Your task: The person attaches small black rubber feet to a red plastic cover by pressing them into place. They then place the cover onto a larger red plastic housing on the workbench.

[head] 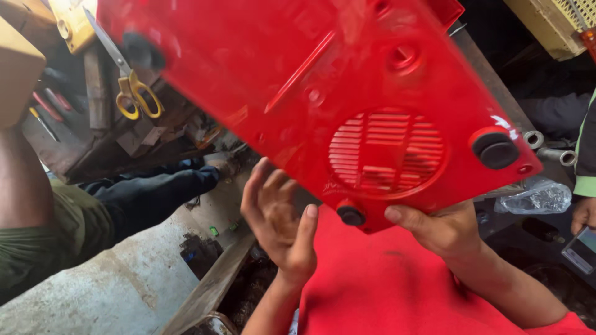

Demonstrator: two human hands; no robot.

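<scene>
Red plastic housing (323,93) fills the top of the view, tilted, its underside facing the camera, held up in the air above the person's red-clad lap. It's a flat panel with a round slatted vent (386,152) near the lower edge, black rubber feet at the corners — one on the right (495,150), one up at the left (143,51), a small one at the bottom corner (351,215).

Right hand (442,229) is under the lower edge of the housing, thumb pressed flat against the red face just beside the small foot, the other fingers tucked behind the panel and out of sight — it's gripping that bottom edge. Left hand (279,214) is off the panel, palm open and turned up, fingers (264,186) spread and loosely curled, tips just beneath the housing's edge; whether they brush it, cannot tell. Nothing in that hand.

Off to the left, yellow-handled scissors (133,93) lie on a cluttered bench (93,142), with another person's dark trouser leg (155,189) stretched over the concrete floor (124,279). Right side: a crumpled clear plastic bag (540,197) and another person's hand (582,214) at the frame's edge
</scene>
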